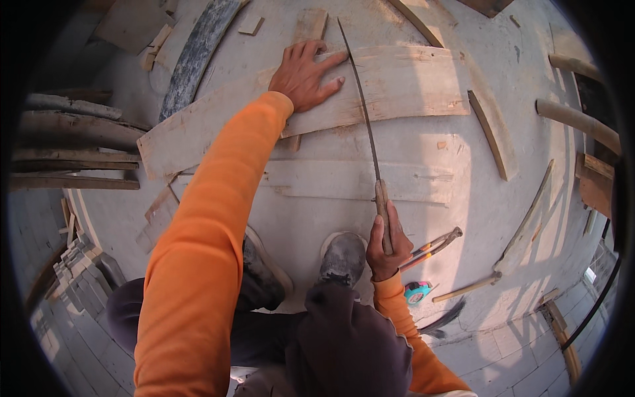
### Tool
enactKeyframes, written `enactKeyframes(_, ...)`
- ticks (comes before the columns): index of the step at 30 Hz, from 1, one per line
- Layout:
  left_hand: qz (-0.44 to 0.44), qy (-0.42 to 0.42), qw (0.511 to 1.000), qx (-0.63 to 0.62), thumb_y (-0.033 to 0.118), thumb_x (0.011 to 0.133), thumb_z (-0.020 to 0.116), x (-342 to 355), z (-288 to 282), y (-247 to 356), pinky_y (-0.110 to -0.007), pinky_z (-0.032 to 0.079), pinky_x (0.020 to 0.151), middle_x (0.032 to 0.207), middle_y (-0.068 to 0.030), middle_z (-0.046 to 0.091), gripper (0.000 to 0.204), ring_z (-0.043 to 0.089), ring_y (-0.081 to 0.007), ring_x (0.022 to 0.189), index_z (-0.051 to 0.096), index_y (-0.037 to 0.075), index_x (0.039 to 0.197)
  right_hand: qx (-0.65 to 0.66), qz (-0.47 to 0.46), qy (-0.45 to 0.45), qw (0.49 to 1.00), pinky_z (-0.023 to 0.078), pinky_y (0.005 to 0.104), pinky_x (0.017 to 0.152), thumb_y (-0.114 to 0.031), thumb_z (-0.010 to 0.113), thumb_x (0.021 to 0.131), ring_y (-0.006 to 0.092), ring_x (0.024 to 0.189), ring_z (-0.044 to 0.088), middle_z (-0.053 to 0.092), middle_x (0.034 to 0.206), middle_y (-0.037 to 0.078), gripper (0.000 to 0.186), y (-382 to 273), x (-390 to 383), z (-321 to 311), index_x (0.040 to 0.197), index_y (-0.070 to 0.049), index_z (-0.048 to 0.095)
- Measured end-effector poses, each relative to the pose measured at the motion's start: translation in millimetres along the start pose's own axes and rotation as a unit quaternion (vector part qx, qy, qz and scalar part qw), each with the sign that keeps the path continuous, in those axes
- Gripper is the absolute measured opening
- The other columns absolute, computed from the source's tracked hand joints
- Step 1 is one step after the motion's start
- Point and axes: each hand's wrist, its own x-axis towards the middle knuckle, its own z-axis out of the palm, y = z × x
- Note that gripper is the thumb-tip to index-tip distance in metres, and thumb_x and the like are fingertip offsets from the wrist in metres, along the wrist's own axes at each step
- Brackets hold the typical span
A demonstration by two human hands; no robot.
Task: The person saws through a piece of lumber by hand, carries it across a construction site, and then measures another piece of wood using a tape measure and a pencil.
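My left hand (307, 75) presses flat on a wide, weathered wooden plank (410, 86), its fingers spread and the index fingertip close to the saw blade. In my right hand (389, 241) is the wooden handle of a hand saw (368, 126). Its thin dark blade lies across the plank, seen edge-on, with the tip past the far edge. A smaller wood piece (311, 25) runs crosswise under the plank. How deep any cut goes I cannot tell. Nearer to me, a second pale board (364, 180) lies flat on the floor.
Pincers (436, 246) with orange-red handles, a teal tape measure (417, 292) and a hammer (466, 288) lie by my right arm. Stacked boards (79, 132) stand at the left. Loose wood strips (493, 135) and round poles (575, 122) are at the right. My shoes (342, 257) are close to the pale board.
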Motion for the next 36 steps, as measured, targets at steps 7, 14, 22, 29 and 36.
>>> enactKeyframes(7,0.008,0.014,1.000,-0.001,0.050,0.094,0.054,2,3,3,-0.047,0.030,0.112,0.138,-0.0177,0.045,0.052,0.039,-0.0368,0.128,0.056,0.022,0.138,0.021,-0.027,0.028,0.999,0.057,0.0286,0.066,0.002,0.070,0.085,0.0253,0.076,0.076,0.073,0.107,0.023,0.038,3,28,18,0.122,0.008,0.064)
enactKeyframes(14,0.005,0.019,1.000,-0.004,0.051,0.094,0.055,1,1,1,-0.047,0.030,0.112,0.138,-0.0174,0.045,0.052,0.039,-0.0368,0.128,0.057,0.022,0.137,0.025,0.015,0.009,1.000,0.057,0.0289,0.064,0.003,0.069,0.085,0.0242,0.074,0.075,0.073,0.104,0.023,0.039,-3,13,13,0.124,0.008,0.064)
enactKeyframes(22,0.002,0.006,1.000,-0.004,0.049,0.094,0.055,-1,1,-1,-0.047,0.030,0.112,0.137,-0.0176,0.044,0.051,0.039,-0.0369,0.128,0.056,0.022,0.137,0.005,-0.004,0.014,1.000,0.057,0.0293,0.066,0.003,0.068,0.085,0.0248,0.075,0.075,0.073,0.102,0.024,0.039,-3,3,1,0.124,0.008,0.064)
enactKeyframes(29,0.013,0.007,1.000,0.001,0.049,0.096,0.053,3,2,2,-0.047,0.029,0.112,0.138,-0.0176,0.044,0.048,0.039,-0.0373,0.127,0.057,0.024,0.137,0.036,0.034,0.013,0.999,0.057,0.0291,0.067,0.003,0.068,0.085,0.0257,0.080,0.076,0.073,0.104,0.024,0.038,-16,24,7,0.123,0.007,0.064)
enactKeyframes(36,0.010,0.005,1.000,0.000,0.049,0.096,0.053,0,0,3,-0.047,0.029,0.112,0.139,-0.0181,0.043,0.047,0.038,-0.0376,0.128,0.057,0.025,0.137,0.026,0.021,0.028,0.999,0.057,0.0286,0.067,0.003,0.068,0.087,0.0265,0.079,0.076,0.073,0.105,0.024,0.038,-18,19,4,0.124,0.007,0.064)
